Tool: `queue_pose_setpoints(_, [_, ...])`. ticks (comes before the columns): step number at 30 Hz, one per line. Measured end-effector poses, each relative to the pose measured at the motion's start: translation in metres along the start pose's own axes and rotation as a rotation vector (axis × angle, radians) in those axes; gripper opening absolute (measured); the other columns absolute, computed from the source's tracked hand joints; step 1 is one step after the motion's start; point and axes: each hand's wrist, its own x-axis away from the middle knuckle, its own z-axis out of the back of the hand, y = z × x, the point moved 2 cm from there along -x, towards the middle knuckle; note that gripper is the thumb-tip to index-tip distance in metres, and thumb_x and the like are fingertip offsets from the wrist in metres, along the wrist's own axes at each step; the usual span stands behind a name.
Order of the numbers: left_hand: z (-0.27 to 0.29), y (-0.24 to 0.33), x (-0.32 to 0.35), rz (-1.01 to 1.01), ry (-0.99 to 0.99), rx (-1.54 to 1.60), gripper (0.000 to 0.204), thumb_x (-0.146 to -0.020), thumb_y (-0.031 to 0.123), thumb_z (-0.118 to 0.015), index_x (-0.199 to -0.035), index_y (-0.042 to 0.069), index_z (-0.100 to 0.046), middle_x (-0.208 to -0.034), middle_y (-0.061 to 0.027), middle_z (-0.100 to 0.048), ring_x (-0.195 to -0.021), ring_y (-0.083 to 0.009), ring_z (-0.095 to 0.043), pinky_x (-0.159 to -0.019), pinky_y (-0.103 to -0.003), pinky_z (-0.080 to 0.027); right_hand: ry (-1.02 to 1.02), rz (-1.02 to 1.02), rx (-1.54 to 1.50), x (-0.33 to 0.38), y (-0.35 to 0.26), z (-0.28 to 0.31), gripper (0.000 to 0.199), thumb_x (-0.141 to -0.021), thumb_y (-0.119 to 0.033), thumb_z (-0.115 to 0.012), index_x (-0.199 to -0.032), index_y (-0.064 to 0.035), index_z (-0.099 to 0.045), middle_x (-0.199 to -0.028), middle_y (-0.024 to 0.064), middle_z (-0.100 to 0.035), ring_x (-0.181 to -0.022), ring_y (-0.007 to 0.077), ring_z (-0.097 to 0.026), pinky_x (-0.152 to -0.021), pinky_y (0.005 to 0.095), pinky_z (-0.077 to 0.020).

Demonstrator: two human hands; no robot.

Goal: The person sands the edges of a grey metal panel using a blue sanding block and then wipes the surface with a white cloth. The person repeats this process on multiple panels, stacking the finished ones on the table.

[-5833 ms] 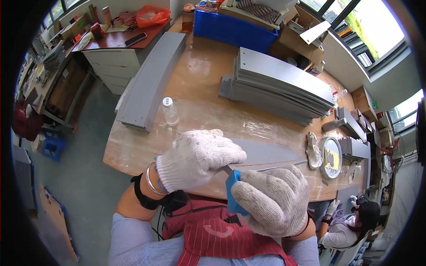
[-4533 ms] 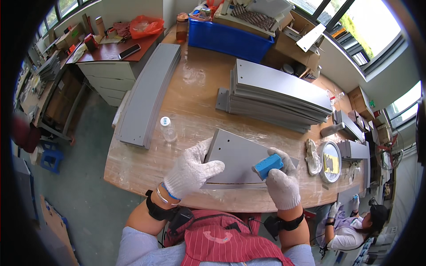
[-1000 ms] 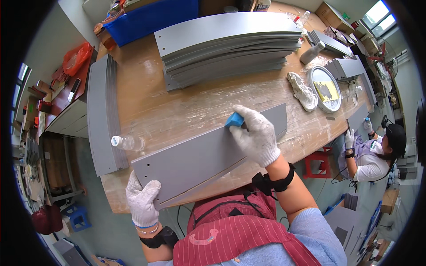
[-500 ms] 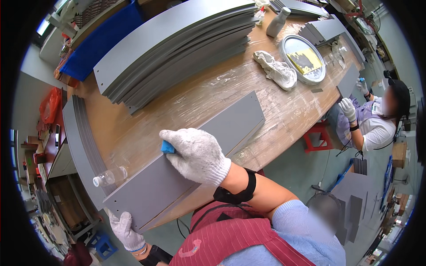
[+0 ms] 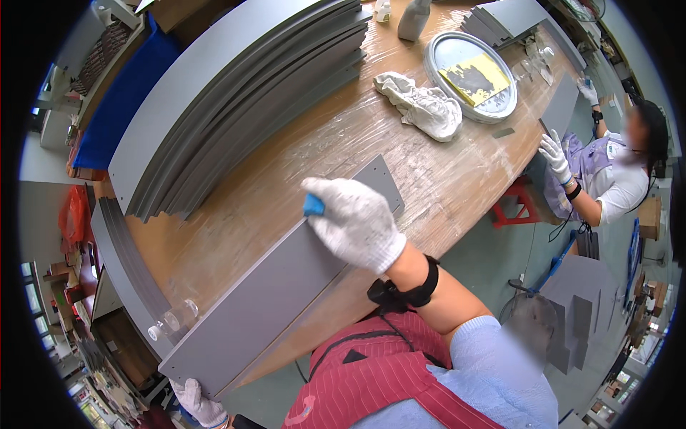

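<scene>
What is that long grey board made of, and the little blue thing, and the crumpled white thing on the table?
The long grey panel looks like thin sheet metal with a matte grey coat: flat, sharp-edged, evenly dull. The blue block under the right hand may be sponge or plastic; too little shows. The white rag is soft cloth, wrinkled and bunched. The table seems to be wood under shiny clear film.

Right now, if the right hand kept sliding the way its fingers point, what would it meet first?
The right hand points up-left across the grey panel. Past the panel's edge comes bare wooden table, then probably the stack of grey panels, though depth is unclear.
</scene>
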Motion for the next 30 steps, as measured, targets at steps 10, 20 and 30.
queue_pose_setpoints(10, [0.015,0.002,-0.003,0.092,-0.136,0.017,0.06,-0.094,0.01,-0.061,-0.148,0.003,-0.037,-0.137,-0.0148,-0.055,-0.119,-0.0261,-0.06,-0.104,-0.042,-0.05,0.064,-0.318,0.282,-0.006,0.125,0.041,0.029,-0.087,-0.018,-0.066,-0.115,-0.0102,-0.066,-0.098,0.0151,-0.071,-0.093,0.0348,-0.068,-0.083,0.0432,-0.0545])
queue_pose_setpoints(20, [0.01,-0.08,-0.016,0.288,0.192,-0.175,0.046,-0.102,0.027,-0.061,-0.138,0.002,-0.05,-0.126,-0.0063,-0.061,-0.111,-0.0181,-0.059,-0.098,-0.035,-0.049,-0.061,-0.678,-0.105,-0.012,0.178,0.06,0.052,-0.079,-0.023,-0.073,-0.128,-0.0094,-0.063,-0.112,0.0165,-0.07,-0.096,0.0274,-0.069,-0.089,0.0373,-0.0535])
queue_pose_setpoints(30, [0.011,-0.122,-0.016,0.443,0.27,-0.189,0.057,-0.1,0.035,-0.061,-0.141,-0.002,-0.046,-0.135,-0.0091,-0.056,-0.12,-0.0198,-0.055,-0.105,-0.037,-0.044,-0.389,-0.569,0.065,-0.03,0.159,0.021,0.046,-0.081,-0.025,-0.064,-0.125,-0.0103,-0.064,-0.112,0.019,-0.069,-0.104,0.0356,-0.066,-0.094,0.0434,-0.0509])
